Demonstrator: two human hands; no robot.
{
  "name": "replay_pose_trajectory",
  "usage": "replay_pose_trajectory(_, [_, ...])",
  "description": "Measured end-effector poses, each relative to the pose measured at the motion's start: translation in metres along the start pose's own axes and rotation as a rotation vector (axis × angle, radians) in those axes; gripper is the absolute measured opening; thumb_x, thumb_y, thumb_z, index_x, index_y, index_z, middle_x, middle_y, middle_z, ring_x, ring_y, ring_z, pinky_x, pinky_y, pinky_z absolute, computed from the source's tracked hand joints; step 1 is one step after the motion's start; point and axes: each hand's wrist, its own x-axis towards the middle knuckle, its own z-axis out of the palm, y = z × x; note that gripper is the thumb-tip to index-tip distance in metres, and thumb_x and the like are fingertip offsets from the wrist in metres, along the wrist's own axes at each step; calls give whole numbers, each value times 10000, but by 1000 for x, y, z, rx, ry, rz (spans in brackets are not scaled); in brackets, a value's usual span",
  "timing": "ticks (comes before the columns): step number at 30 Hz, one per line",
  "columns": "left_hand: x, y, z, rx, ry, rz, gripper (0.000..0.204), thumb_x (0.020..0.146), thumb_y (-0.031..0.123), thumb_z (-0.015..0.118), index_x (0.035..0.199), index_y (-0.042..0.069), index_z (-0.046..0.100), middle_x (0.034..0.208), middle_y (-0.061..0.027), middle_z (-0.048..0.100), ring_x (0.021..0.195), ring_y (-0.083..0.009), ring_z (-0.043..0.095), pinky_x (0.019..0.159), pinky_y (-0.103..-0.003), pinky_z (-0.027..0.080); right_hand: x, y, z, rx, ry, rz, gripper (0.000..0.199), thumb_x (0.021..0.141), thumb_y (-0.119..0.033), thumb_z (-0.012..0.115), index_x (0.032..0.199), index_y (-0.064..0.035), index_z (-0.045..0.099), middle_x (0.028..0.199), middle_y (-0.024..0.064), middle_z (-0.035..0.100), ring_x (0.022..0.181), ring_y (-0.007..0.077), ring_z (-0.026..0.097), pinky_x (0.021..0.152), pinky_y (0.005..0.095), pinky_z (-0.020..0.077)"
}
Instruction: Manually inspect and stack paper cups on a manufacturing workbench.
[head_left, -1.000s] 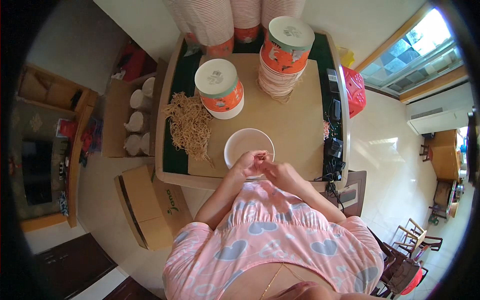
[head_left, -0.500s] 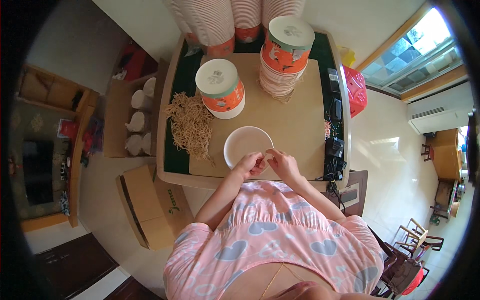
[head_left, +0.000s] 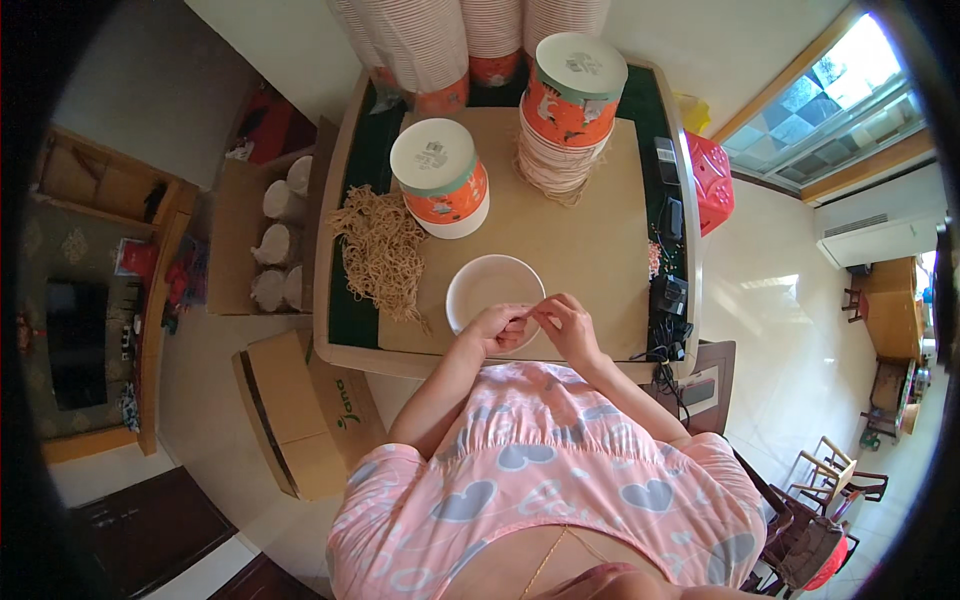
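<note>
A white paper bucket [head_left: 488, 285] stands open side up near the front edge of the table, its inside showing. Over its near rim my left hand [head_left: 502, 327] is curled closed. Just right of it my right hand [head_left: 567, 325] pinches thumb and fingers together, fingertips meeting those of the left. Whatever the two hands pinch is too small to make out. To the left lies a tangled heap of tan cords [head_left: 380, 255]. Beyond the open bucket, an upside-down orange and green paper bucket [head_left: 445, 190] rests over a white one.
A taller stack of upturned buckets [head_left: 572, 100], with cords hanging round it, stands farther back. Plastic-wrapped bucket stacks [head_left: 410, 50] line the wall. Black adapters and cables [head_left: 668, 300] run along the right edge. A carton of white rolls [head_left: 280, 240] sits left of the table.
My right hand has shifted very slightly, its fingers now closer over the left hand's fingertips. The bucket has moved only a hair; everything else is still.
</note>
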Motion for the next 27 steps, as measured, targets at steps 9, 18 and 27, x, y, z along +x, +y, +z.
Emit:
replay_pose_trajectory(9, [-3, 4, 5, -68, 21, -43, 78, 891, 185, 560, 925, 117, 582, 448, 96, 266, 353, -26, 213, 334, -201, 153, -8, 12, 2, 29, 76, -1, 84, 744, -64, 678, 820, -47, 646, 880, 112, 589, 832, 283, 581, 707, 366, 489])
replay_pose_trajectory(18, [7, -2, 1, -101, 80, 69, 59, 852, 140, 610, 877, 95, 582, 487, 80, 347, 363, -19, 262, 329, -172, 186, -10, 14, 6, 21, 57, -39, 88, 765, -51, 664, 847, -38, 632, 874, 100, 591, 810, 250, 591, 672, 341, 493])
replay_pose_trajectory(27, [18, -15, 5, 791, 552, 801, 89, 798, 121, 663, 823, 37, 642, 626, 3, 589, 527, -76, 524, 489, -234, 430, 9, 10, 11, 142, 130, 117, 75, 799, -57, 640, 868, -27, 635, 828, 99, 569, 683, 196, 576, 609, 281, 474])
